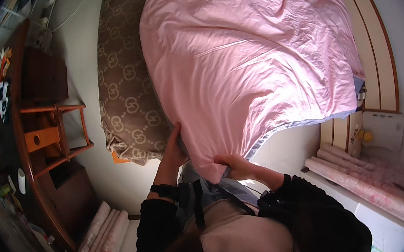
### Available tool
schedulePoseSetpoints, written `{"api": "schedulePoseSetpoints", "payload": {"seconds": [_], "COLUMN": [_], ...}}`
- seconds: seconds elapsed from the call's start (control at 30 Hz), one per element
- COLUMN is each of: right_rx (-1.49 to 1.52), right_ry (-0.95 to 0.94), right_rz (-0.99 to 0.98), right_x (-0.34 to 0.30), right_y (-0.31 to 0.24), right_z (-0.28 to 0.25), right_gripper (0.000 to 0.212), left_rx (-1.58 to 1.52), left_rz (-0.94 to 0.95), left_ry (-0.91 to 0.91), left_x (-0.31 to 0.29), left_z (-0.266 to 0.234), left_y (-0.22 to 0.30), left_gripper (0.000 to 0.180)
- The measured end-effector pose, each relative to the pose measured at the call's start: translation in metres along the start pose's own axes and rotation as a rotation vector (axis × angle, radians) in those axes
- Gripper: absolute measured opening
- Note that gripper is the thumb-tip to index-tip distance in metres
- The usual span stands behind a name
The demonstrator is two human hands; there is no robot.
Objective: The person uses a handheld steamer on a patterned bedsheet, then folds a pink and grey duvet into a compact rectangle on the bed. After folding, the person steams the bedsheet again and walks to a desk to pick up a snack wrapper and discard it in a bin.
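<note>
A large pink quilt [235, 65] with a grey-blue underside lies rumpled over the bed, its near corner pulled out toward my body. My right hand [237, 166] is closed around that corner, fingers wrapped over the cloth. At the quilt's left edge, my left hand [176, 148] grips the side, its thumb stretched along the fabric and the other fingers mostly hidden. Beneath the quilt, a brown patterned bedspread [124, 80] shows along the left of the bed and hangs down at its near end.
To the left stand a dark wooden desk [18, 114] with clutter on top and a wooden chair [58, 134]. A cream headboard panel [365, 28] runs along the right. Pink floral curtains [356, 177] hang at lower right, and more curtains [98, 246] at lower left.
</note>
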State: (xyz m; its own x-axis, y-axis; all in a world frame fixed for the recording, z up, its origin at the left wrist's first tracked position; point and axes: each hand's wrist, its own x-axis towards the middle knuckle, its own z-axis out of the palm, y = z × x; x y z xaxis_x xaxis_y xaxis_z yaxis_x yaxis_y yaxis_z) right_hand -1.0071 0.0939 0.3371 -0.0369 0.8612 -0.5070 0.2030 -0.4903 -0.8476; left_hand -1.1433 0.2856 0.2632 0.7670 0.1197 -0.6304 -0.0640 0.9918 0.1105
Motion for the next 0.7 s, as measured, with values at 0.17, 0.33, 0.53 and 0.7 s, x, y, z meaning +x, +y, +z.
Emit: {"api": "schedulePoseSetpoints", "payload": {"seconds": [0.17, 0.33, 0.53, 0.7], "right_rx": [-0.035, -0.174, -0.298, -0.175], "right_ry": [0.154, 0.591, 0.758, 1.139], "right_rz": [0.04, 0.07, 0.292, -0.167], "right_x": [-0.102, -0.147, -0.148, -0.066], "right_y": [-0.032, -0.032, -0.056, -0.148], "right_z": [0.047, 0.108, 0.152, 0.142], "right_gripper": [0.047, 0.064, 0.074, 0.063], "left_rx": [0.68, 0.754, 1.125, 1.061], "left_rz": [-0.072, -0.174, -0.016, 0.372], "left_ry": [0.121, 0.27, 0.289, -0.047], "left_x": [-0.005, -0.031, -0.053, -0.103], "left_z": [0.02, -0.006, 0.045, 0.16], "left_y": [-0.022, -0.035, -0.005, 0.136], "left_gripper": [0.054, 0.05, 0.05, 0.027]}}
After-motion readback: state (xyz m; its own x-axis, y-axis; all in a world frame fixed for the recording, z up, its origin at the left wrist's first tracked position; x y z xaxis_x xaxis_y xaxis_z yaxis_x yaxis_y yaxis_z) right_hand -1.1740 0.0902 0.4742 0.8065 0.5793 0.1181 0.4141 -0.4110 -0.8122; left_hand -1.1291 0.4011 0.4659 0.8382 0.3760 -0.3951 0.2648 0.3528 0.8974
